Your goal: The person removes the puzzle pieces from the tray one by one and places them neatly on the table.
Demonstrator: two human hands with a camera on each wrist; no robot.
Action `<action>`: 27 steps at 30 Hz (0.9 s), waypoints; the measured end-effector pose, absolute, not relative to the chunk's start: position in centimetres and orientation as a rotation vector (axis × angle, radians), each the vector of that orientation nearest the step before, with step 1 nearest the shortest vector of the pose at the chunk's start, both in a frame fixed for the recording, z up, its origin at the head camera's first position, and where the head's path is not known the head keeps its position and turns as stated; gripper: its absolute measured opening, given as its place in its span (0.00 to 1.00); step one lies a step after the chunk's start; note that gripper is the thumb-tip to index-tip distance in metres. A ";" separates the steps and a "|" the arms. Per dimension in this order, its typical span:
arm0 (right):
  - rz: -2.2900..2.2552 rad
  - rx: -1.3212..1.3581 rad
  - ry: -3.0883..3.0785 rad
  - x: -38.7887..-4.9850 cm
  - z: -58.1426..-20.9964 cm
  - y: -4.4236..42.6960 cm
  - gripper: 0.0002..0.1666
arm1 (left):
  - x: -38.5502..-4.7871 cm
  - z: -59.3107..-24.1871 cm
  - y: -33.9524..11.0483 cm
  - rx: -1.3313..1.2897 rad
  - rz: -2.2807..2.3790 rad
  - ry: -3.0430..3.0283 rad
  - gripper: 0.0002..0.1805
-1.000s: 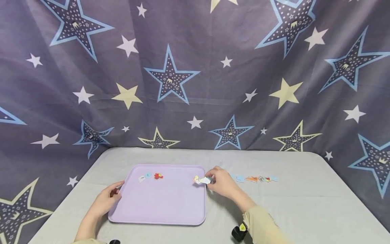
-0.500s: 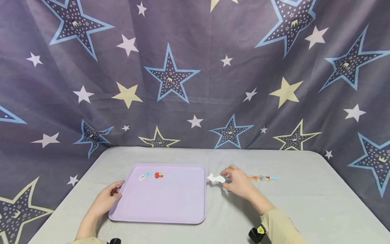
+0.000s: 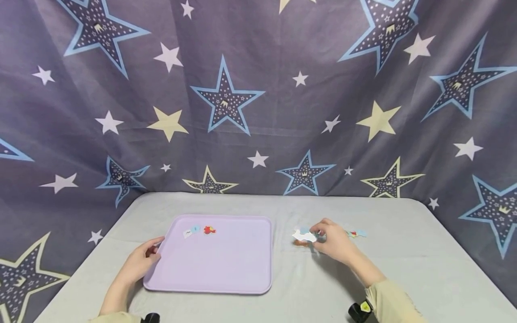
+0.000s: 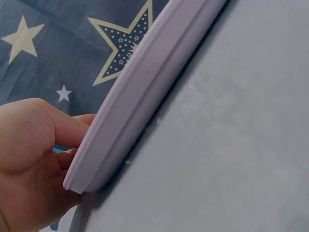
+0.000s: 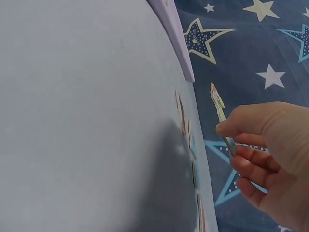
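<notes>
My right hand [image 3: 335, 241] pinches a thin flat cutout [image 3: 303, 235] above the table, right of the tray; its white face shows in the head view. Seen edge-on in the right wrist view, the cutout [image 5: 218, 110] sticks out between thumb and fingers. Just under it lies an orange cutout [image 3: 300, 244]. My left hand [image 3: 139, 264] holds the left rim of a lilac tray [image 3: 210, 269], fingers partly hidden behind the rim [image 4: 120, 106] in the left wrist view. On the tray lie a red cutout [image 3: 209, 230], a white piece [image 3: 187, 233] and a light blue piece [image 3: 195, 229].
More small coloured cutouts [image 3: 357, 233] lie in a row on the table [image 3: 387, 269], partly hidden by my right hand. Seen side-on, several of these cutouts [image 5: 194, 174] line the table in the right wrist view. A starry curtain [image 3: 258, 112] hangs behind the table.
My right hand has moved right with the cutout, from over the tray's right edge to over the row on the table. My left hand stays at the tray's left rim.
</notes>
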State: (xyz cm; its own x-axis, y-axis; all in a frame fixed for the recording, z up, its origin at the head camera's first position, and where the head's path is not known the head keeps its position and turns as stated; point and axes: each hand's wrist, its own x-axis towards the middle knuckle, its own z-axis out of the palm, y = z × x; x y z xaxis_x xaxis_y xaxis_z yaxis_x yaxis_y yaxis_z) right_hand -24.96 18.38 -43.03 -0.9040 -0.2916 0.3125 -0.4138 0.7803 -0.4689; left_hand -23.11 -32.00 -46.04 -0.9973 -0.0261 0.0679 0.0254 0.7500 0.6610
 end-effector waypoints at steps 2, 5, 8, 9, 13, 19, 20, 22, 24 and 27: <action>0.777 0.537 -2.759 -24.9 -43.2 18.9 0.17 | -23.1 -46.0 -32.0 -0.003 -1.097 -2.870 0.26; 0.755 0.512 -2.787 -24.7 -43.5 19.6 0.18 | -23.1 -45.9 -32.0 -0.003 -1.105 -2.874 0.26; 0.749 0.489 -2.817 -24.5 -43.8 20.2 0.18 | -23.1 -45.8 -32.0 0.009 -1.108 -2.881 0.26; 0.748 0.488 -2.822 -24.5 -43.8 20.4 0.18 | -23.0 -45.8 -32.0 0.012 -1.110 -2.884 0.26; 0.728 0.488 -2.829 -24.3 -44.1 21.1 0.18 | -23.0 -45.9 -32.1 0.016 -1.117 -2.891 0.26; 0.695 0.501 -2.830 -24.3 -44.4 22.0 0.18 | -22.9 -45.8 -32.0 0.013 -1.110 -2.890 0.26; 0.694 0.501 -2.832 -24.3 -44.5 22.1 0.17 | -22.9 -45.8 -32.0 0.013 -1.111 -2.888 0.26; 0.695 0.504 -2.840 -24.3 -44.6 22.2 0.17 | -22.9 -45.7 -32.0 0.006 -1.120 -2.884 0.25; 0.692 0.508 -2.848 -24.3 -44.8 22.3 0.16 | -22.9 -45.7 -32.0 0.006 -1.124 -2.881 0.25; 0.691 0.515 -2.855 -24.3 -45.0 22.5 0.16 | -22.9 -45.7 -32.0 0.005 -1.132 -2.880 0.26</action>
State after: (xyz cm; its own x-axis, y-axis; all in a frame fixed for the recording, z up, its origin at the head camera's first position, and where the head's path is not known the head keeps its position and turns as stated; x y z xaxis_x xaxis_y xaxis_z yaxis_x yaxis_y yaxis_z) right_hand -24.34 22.48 -44.97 -0.9281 -0.2914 0.2317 -0.3652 0.8340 -0.4137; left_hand -22.95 -31.96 -45.70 -0.9989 -0.0203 0.0424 0.0140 0.7324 0.6807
